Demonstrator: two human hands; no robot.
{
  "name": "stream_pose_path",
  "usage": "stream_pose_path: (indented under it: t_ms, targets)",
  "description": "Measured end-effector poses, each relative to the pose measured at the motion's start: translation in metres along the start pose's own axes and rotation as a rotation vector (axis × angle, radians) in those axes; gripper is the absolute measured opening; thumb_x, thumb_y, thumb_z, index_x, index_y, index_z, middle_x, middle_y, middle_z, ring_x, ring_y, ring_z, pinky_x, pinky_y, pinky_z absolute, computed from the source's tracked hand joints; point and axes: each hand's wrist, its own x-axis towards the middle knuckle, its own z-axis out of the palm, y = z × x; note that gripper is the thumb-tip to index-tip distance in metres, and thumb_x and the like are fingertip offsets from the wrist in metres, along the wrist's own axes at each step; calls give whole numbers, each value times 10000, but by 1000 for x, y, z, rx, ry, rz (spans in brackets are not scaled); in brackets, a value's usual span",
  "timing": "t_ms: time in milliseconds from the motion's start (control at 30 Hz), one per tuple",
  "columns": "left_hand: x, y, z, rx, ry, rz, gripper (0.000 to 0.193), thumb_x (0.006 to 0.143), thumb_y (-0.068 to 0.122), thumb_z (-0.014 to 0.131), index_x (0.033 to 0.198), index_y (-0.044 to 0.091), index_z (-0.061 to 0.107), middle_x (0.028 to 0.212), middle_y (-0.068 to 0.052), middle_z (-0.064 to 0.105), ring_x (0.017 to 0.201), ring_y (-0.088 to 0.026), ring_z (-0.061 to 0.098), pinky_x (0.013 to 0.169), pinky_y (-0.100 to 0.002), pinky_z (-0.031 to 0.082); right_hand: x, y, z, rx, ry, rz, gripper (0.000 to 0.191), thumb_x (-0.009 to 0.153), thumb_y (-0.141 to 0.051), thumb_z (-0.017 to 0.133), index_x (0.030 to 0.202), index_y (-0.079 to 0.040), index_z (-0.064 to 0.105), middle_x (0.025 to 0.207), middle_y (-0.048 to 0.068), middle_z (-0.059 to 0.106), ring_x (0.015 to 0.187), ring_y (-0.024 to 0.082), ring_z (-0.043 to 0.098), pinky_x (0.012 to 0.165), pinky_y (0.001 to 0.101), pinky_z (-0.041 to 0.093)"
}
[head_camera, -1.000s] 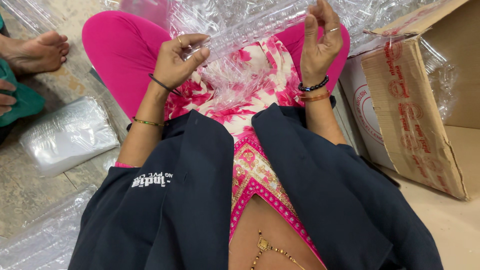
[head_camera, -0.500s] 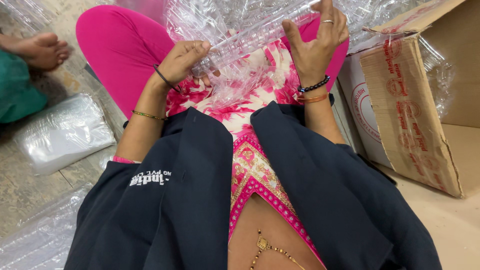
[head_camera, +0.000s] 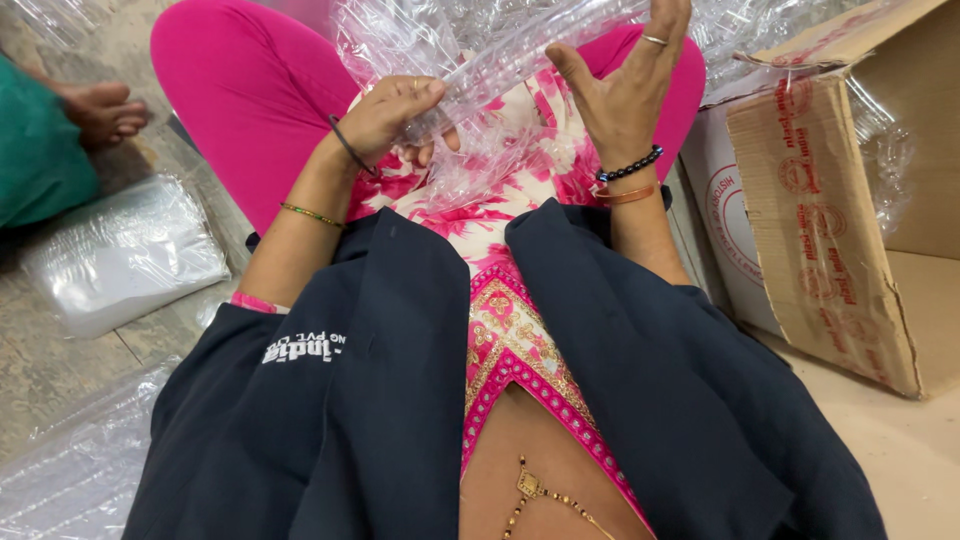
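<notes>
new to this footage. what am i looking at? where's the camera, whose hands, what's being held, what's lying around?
There is one view, from a camera worn on a person's head, looking down at their lap as they sit on the floor. No robot: two bare hands. The left hand is closed on a clear plastic sheet bunched over the lap. The right hand is open, fingers spread upward, against the same plastic. To the person's left lies a flat stack of clear bags; to the right stands an open cardboard box. The bare foot at upper left belongs to someone else.
</notes>
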Motion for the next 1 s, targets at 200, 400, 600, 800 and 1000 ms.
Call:
stream_pose_path:
  t_ms: [200,400,600,800,1000]
  targets:
    - [4,13,10,258,151,62,924,1017,708,171,1355,-6,650,822,-96,740,500,-94,592,401,-235,440,-8,21,11,-23,-58,-47,1230,832,-628,779,1648,-76,43,1701,208,96,1607,384,99,1368,490,157]
    - [5,26,20,332,175,180,889,1056,687,193,1549,-6,453,844,-107,753,581,-97,602,520,-249,503,-3,41,29,-97,50,-314,1396,771,-658,811,1643,-209,-182,1716,112,-96,1609,311,-94,1355,499,61]
    - [11,12,23,356,233,276,756,1102,571,303,1603,14,409,853,-121,677,652,-141,611,607,-288,512,3,23,30,58,85,-199,1359,806,-600,822,1660,-210,-161,1711,113,-84,1614,280,-92,1337,468,59]
    - [47,-11,23,421,335,709,617,1229,411,366,1660,22,157,1642,-177,346,1515,-289,404,1247,-393,467,-8,-65,48,1068,-333,104,888,1029,-414,754,1629,3,251,1642,185,435,1569,283,416,1312,382,318]
    - [58,-25,45,595,439,684,784,1179,481,482,1681,68,43,1194,-68,679,1076,-187,703,1035,-291,537,-2,-93,41,1436,-359,287,600,1113,-274,657,1542,22,360,1513,156,577,1384,238,608,1216,360,507]
